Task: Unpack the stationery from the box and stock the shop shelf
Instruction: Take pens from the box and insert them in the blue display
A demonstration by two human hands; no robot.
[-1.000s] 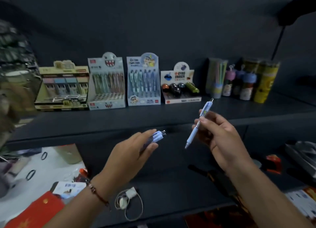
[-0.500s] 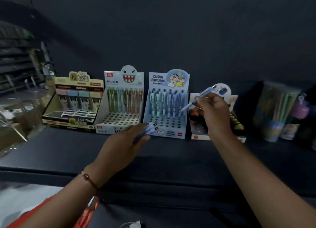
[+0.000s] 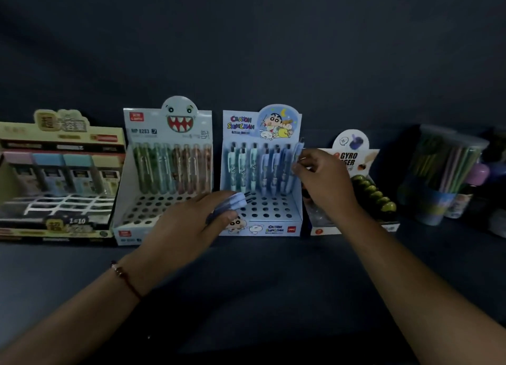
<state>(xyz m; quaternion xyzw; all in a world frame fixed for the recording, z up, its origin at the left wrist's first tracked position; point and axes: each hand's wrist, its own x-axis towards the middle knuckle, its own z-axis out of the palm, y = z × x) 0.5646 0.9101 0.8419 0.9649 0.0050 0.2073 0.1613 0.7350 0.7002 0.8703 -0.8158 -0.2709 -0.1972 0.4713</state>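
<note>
Stocking the Crayon Shinchan pen display (image 3: 261,225) on the shelf (image 3: 273,282) — the right hand (image 3: 324,182) pinches a blue pen (image 3: 298,156) at its back row, far right. Left hand (image 3: 191,222) grips spare pens (image 3: 236,201). Next, probably, seat the tip in a free hole.

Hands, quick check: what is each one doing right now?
Left hand: grips a small bunch of light blue pens.
Right hand: pinches one light blue pen at the Crayon Shinchan display box.
</note>
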